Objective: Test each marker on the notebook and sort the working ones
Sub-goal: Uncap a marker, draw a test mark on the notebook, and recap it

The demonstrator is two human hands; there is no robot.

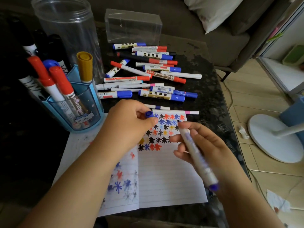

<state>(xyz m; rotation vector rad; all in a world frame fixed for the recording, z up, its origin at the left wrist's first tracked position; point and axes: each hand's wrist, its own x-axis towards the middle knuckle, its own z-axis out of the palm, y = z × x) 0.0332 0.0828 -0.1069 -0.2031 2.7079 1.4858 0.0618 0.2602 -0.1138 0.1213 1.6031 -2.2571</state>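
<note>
An open lined notebook (164, 170) lies on the dark table, its right page covered with several red, blue, black and yellow star marks. My right hand (205, 145) grips an uncapped white marker with a blue end (197, 155), its dark tip just over the marks near the page top. My left hand (130, 122) pinches the blue cap (148, 114) above the page's upper left. A pile of several capped markers (148, 74) lies beyond the notebook. A blue pen holder (74, 111) at the left holds several upright markers.
A tall clear plastic jar (69, 30) stands behind the holder, and a clear rectangular box (133, 25) sits at the table's far side. A sofa with a pillow (213, 12) is behind. A white fan base (273, 137) stands on the tiled floor to the right.
</note>
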